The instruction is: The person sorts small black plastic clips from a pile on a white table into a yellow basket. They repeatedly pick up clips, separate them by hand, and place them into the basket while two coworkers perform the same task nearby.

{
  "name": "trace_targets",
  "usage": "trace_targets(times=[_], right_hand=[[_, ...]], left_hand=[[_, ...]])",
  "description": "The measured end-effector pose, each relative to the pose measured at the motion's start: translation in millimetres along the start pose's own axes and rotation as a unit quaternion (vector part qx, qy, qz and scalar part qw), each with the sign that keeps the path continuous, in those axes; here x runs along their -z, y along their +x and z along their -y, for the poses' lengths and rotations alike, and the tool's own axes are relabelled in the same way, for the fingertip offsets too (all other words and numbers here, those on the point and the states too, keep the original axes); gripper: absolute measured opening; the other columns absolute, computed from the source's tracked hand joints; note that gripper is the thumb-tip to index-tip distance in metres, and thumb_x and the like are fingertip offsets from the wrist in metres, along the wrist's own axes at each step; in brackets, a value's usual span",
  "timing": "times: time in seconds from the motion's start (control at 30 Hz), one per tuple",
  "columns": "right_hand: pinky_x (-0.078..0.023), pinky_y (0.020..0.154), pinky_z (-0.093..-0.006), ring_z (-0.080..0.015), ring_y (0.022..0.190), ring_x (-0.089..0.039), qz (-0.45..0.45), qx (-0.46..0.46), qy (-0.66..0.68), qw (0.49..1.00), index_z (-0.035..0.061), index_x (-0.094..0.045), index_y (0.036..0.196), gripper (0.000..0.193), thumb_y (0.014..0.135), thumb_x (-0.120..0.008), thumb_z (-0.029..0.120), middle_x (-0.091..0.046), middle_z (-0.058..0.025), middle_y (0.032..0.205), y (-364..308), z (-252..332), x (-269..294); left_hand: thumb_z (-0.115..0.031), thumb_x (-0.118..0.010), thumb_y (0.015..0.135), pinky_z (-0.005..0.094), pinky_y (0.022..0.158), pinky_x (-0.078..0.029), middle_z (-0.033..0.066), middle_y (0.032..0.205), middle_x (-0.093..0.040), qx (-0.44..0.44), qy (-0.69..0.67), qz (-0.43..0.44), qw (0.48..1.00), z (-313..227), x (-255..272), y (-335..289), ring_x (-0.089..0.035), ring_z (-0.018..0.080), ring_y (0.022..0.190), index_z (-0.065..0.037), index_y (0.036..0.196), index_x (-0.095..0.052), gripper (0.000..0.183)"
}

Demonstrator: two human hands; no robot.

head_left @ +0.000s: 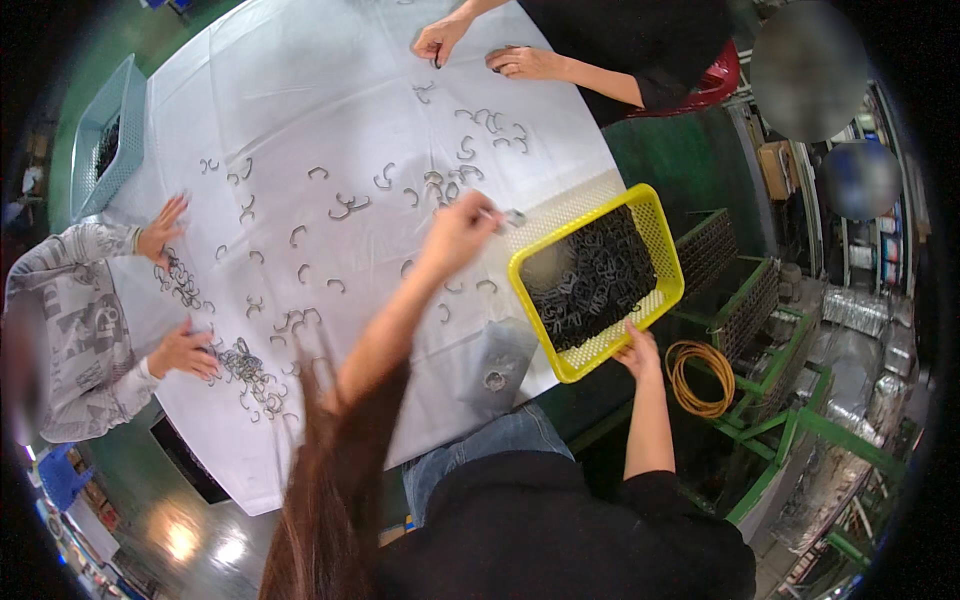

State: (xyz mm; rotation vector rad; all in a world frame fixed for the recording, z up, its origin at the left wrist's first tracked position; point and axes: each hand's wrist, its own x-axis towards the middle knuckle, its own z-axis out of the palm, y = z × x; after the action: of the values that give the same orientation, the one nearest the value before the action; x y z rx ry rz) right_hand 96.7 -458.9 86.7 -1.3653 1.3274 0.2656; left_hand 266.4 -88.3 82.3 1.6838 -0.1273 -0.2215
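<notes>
My right hand (638, 352) grips the near rim of a yellow plastic basket (558, 358), which is tilted at the table's right edge. Inside lies a heap of dark C-shaped metal clips (600, 275). Slightly blurred, my left hand (465, 232) is closed above the table, just left of the basket. A small C-shaped clip (514, 217) shows at its fingertips. More clips (440, 187) lie loose on the white table cover (300, 110) beyond that hand.
Across the table, a person's hands (525, 63) work among clips. At left, another person's hands (185, 352) touch a clip pile (250, 375). A light-blue basket (82, 165) stands far left. Green metal racks (780, 370) and a coiled orange hose (700, 380) are at right.
</notes>
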Motion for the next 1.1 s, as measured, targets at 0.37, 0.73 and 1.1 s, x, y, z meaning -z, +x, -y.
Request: trace_targets(times=[0.37, 0.73, 1.1], right_hand=[[-0.051, 0.059, -0.0386, -0.0274, 0.077, -0.059, 0.149, -0.012, 0.138, 0.979, 0.0042, -0.05, 0.099, 0.028, 0.073, -0.059, 0.005, -0.055, -0.0103, 0.085, 41, -60, 0], [-0.053, 0.07, -0.0468, -0.0301, 0.079, -0.059, 0.308, 0.099, -0.012, 0.946, 0.0052, -0.046, 0.111, 0.046, 0.067, -0.054, -0.004, -0.053, -0.0098, 0.089, -113, 23, -86], [-0.054, 0.063, -0.0435, -0.0275, 0.071, -0.058, 0.458, 0.123, -0.164, 0.865, 0.0058, -0.049, 0.093, 0.028, 0.068, -0.06, 0.002, -0.054, -0.0096, 0.083, -184, 97, -439]], left_hand=[[-0.016, -0.06, 0.082, 0.0382, 0.083, -0.044, 0.0141, 0.099, -0.059, -0.047, 0.186, -0.118, 0.974, -10, -19, -133, -0.055, 0.0305, 0.099, -0.004, 0.101, -0.058, 0.023], [-0.011, -0.053, 0.08, 0.0399, 0.075, -0.046, 0.0164, 0.086, -0.062, 0.262, 0.279, -0.42, 0.823, 54, 90, -483, -0.059, 0.0323, 0.084, -0.002, 0.089, -0.062, 0.016], [0.001, -0.055, 0.073, 0.0409, 0.086, -0.04, 0.0153, 0.099, -0.055, 0.341, 0.282, -0.554, 0.706, 81, 47, -533, -0.049, 0.034, 0.099, -0.003, 0.1, -0.055, 0.028]])
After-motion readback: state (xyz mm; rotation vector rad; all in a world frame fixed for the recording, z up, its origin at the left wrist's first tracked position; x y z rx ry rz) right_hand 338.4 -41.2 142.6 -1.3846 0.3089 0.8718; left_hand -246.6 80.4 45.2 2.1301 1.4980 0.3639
